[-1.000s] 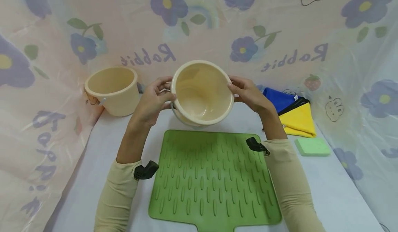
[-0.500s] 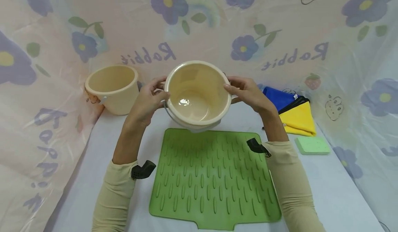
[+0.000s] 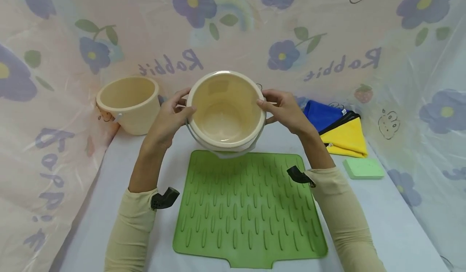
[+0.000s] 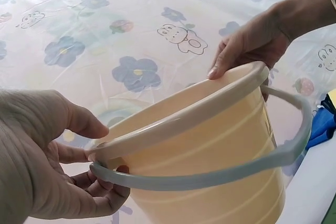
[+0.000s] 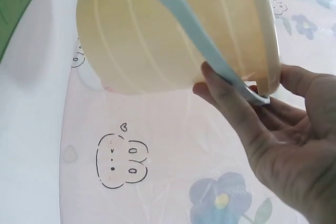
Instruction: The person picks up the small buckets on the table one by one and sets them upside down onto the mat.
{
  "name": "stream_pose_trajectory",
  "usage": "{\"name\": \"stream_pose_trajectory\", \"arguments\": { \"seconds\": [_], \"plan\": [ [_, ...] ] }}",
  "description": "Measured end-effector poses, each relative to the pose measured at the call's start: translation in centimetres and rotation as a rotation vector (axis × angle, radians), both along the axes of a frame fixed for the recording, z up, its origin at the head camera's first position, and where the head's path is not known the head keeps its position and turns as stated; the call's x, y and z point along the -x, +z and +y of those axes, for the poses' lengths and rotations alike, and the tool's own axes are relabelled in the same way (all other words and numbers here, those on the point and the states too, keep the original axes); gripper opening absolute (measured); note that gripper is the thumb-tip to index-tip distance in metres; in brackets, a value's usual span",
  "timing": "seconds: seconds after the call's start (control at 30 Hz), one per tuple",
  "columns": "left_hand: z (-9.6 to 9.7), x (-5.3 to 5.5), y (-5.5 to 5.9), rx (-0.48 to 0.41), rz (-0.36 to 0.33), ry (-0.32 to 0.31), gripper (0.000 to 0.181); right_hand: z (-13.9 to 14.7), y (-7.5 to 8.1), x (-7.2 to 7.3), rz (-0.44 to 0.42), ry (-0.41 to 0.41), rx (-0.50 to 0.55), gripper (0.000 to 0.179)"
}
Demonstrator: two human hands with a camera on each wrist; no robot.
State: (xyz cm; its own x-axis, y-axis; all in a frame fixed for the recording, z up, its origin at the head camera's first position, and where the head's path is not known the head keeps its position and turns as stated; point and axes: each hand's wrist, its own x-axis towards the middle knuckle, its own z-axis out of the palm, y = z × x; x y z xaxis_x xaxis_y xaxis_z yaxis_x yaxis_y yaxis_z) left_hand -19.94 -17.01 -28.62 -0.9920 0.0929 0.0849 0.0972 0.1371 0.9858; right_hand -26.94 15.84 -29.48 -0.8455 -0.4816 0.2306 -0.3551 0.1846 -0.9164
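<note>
A cream plastic bucket (image 3: 222, 122) is held up between both hands, its open mouth tilted toward the head camera. My left hand (image 3: 165, 120) grips the rim on the left, thumb over the edge and fingers beneath. On the opposite side my right hand (image 3: 285, 108) pinches the rim the same way. The bucket's grey-blue handle (image 4: 210, 179) hangs down along the near side, passing by the fingers of both hands in the wrist views. Inside, the bucket shows a bare, shiny bottom. Below it lies a green ridged mat (image 3: 247, 207).
A second cream bucket (image 3: 140, 112) stands upright at the back left. At the right are a folded blue cloth (image 3: 320, 116), a yellow cloth (image 3: 346, 136) and a light green sponge block (image 3: 364, 168). A patterned curtain (image 3: 233, 41) closes off the back and sides of the white table (image 3: 397, 239).
Both hands have moved the bucket slightly left and toward the near side, and its handle now shows more below the rim. Both hands keep their grip.
</note>
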Motion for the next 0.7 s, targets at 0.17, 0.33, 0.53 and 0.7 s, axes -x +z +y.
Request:
{"name": "stream_pose_trajectory", "arguments": {
  "seconds": [0.17, 0.33, 0.53, 0.7],
  "plan": [
    [-0.5, -0.2, -0.3, 0.034, -0.002, -0.026, 0.063, -0.5, -0.3, -0.9, 0.009, -0.049, 0.044, 0.039],
    [-0.9, -0.6, -1.5, 0.016, -0.021, -0.053, 0.065, -0.8, -0.6, -1.9, -0.009, -0.055, 0.049, 0.040],
    [-0.5, -0.5, -2.5, -0.035, -0.063, -0.128, 0.066, -0.4, -0.8, -2.8, -0.025, -0.138, 0.061, 0.039],
    [0.0, -0.4, -2.7, -0.063, -0.084, -0.104, 0.063, -0.1, -1.0, -3.2, -0.059, -0.177, 0.111, 0.039]
  ]
}}
